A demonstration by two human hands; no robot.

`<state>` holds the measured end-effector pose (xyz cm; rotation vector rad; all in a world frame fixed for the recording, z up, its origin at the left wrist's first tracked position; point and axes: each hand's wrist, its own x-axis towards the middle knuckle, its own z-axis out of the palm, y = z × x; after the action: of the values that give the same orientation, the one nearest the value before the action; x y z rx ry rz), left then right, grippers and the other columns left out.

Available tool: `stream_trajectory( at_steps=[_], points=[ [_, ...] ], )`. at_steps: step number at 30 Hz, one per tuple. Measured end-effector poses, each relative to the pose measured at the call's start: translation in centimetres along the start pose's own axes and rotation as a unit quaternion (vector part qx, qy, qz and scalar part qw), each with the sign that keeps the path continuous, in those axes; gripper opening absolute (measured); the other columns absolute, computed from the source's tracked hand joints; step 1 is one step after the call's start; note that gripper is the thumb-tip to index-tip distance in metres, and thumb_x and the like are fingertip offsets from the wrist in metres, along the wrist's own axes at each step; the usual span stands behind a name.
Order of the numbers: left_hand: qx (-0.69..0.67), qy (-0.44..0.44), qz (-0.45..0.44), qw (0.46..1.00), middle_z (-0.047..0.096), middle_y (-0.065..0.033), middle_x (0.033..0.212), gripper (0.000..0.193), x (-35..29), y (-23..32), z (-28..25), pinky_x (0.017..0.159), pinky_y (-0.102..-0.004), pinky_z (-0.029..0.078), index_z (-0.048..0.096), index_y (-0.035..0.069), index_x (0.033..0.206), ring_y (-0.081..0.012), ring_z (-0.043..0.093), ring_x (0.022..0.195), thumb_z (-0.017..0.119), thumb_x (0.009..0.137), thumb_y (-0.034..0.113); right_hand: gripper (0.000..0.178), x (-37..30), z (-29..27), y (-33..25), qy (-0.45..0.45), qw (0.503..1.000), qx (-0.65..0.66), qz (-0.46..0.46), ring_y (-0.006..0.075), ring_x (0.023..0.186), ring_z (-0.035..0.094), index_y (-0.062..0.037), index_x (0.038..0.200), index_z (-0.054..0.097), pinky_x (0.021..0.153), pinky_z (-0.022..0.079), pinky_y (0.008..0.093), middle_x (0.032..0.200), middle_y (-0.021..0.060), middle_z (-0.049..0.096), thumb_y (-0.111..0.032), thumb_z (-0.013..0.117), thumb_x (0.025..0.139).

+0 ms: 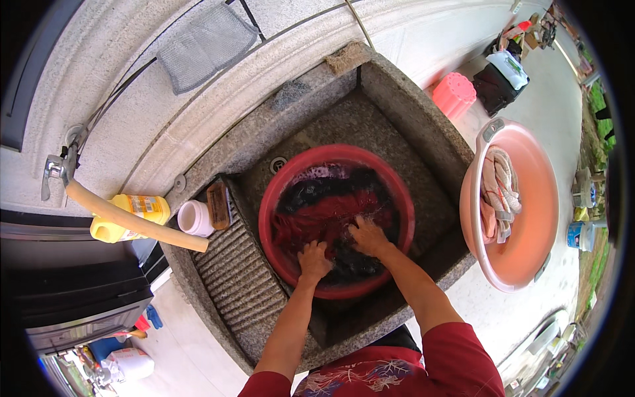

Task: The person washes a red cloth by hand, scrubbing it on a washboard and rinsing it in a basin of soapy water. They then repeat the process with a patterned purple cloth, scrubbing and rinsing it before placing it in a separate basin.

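A red plastic basin (403,192) stands in the stone sink, holding water with dark and red wet clothes. Over the front part of the red cloth (331,213) is my left hand (315,261), fingers apart and pointing down at the wet fabric. My right hand (368,237) lies farther right and a little farther off, its fingers spread on the clothes at the water. Neither hand shows a fold of cloth clasped in it. Dark cloth (357,270) lies below and between my hands, partly under the water.
Left of the basin is a ribbed stone washboard (241,278) with a brown brush (218,206) and white tub (195,218). A tap hose (139,218) passes over a yellow jug (149,206). At the sink's right sits a pink basin (539,231) with light cloths (499,185).
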<state>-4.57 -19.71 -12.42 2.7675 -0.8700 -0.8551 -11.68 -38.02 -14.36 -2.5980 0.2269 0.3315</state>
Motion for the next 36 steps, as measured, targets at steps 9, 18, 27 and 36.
stream_trajectory(
  at_steps=[9,18,27,36],
  points=[
    [-0.362,-0.074,0.077,0.926,0.063,-0.0098,0.11,0.065,-4.5,-2.4,-12.0,0.092,-0.0333,0.043,0.063,0.003,0.107,-0.0237,0.057,0.106,0.081,0.06,0.045,0.033,-0.1,-15.2,-3.2,-0.087,0.95,0.297,0.032,0.0333,0.094,0.061,-0.0018,0.101,0.062,0.08,0.046,0.04,0.092,0.0201,0.065,-0.022,0.064,0.075],
    [-0.539,0.149,0.156,0.814,0.057,-0.0008,0.071,0.017,-13.2,3.1,-29.0,0.06,-0.0219,0.044,0.06,0.001,0.078,-0.0057,0.053,0.065,0.076,0.072,0.005,0.008,-6.9,-37.2,-13.9,0.191,0.898,0.36,-0.165,0.0069,0.069,0.05,0.0015,0.085,0.061,0.062,0.044,0.0249,0.069,0.0017,0.057,-0.005,0.064,0.082],
    [-0.46,0.256,0.191,0.829,0.056,-0.0006,0.075,0.017,-13.9,3.6,-32.1,0.062,-0.0201,0.041,0.057,0.0,0.08,-0.0059,0.047,0.066,0.072,0.078,0.008,0.014,-9.5,-37.0,-13.3,0.263,0.913,0.254,-0.183,0.01,0.065,0.048,-0.0003,0.086,0.058,0.061,0.043,0.0253,0.069,0.0042,0.054,-0.01,0.067,0.082],
    [-0.279,0.235,0.017,0.931,0.061,-0.0182,0.088,0.026,-1.6,-3.1,-9.3,0.073,-0.047,0.044,0.048,0.007,0.1,-0.0395,0.058,0.085,0.058,0.085,0.025,0.017,0.2,-12.3,-1.7,0.137,0.979,0.15,-0.019,0.0272,0.098,0.049,-0.0174,0.092,0.066,0.08,0.043,0.0431,0.097,0.0041,0.054,-0.029,0.067,0.08]
  ],
)
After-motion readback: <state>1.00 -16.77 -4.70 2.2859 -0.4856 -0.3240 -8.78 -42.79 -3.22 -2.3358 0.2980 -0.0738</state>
